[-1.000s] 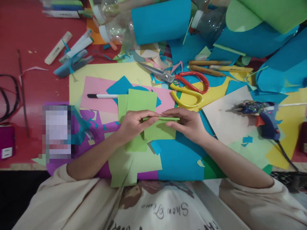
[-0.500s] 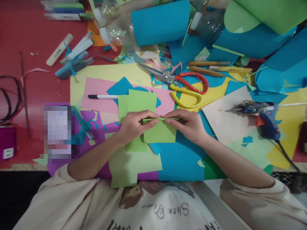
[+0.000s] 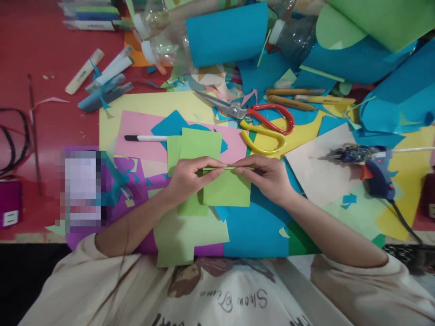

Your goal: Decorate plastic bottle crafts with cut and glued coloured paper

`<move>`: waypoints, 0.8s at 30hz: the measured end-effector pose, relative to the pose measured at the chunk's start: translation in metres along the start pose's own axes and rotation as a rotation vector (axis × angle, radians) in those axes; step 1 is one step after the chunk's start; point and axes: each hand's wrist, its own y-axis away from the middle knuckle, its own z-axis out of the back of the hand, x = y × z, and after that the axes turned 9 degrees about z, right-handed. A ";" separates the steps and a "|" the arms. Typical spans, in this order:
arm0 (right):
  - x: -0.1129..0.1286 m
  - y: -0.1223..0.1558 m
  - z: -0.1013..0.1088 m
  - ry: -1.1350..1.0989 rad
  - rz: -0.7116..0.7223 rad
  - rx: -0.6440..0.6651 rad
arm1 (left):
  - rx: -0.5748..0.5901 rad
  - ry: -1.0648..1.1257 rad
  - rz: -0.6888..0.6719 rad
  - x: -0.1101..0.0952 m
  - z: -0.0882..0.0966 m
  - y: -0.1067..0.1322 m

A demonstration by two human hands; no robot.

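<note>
Between my two hands is a piece of light green paper (image 3: pixel 227 190), its upper edge folded over in a narrow strip. My left hand (image 3: pixel 192 174) pinches the left part of that fold between thumb and fingers. On the right part, my right hand (image 3: pixel 267 174) does the same, and the fingertips of both hands nearly meet at the middle. Another green sheet (image 3: pixel 201 142) lies just beyond my hands, partly over a black-capped marker (image 3: pixel 146 137). Paler green paper (image 3: pixel 190 233) rests below, close to my shirt.
Scissors (image 3: pixel 234 111) with red and yellow handles lie beyond my hands. At the right sits a blue glue gun (image 3: pixel 380 176) with a cord. Plastic bottles, one wrapped in blue paper (image 3: pixel 227 34), fill the back. A blurred-out phone (image 3: pixel 81 185) is at the left.
Both hands keep their pinch on the green paper's fold. The paper's lower edge has dropped slightly toward me; little else differs.
</note>
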 end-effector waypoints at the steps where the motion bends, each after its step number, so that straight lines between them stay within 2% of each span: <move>1: 0.000 0.000 0.000 -0.003 -0.001 0.000 | -0.002 0.004 -0.003 0.000 0.000 0.000; 8: 0.002 -0.002 0.002 -0.032 -0.001 -0.001 | -0.027 0.033 -0.020 0.001 0.001 0.000; 17: 0.000 -0.004 0.003 -0.138 -0.030 -0.045 | 0.009 0.084 0.061 0.001 0.002 0.001; 24: -0.001 -0.004 0.003 -0.152 -0.025 -0.049 | 0.003 0.126 0.037 0.002 0.001 0.000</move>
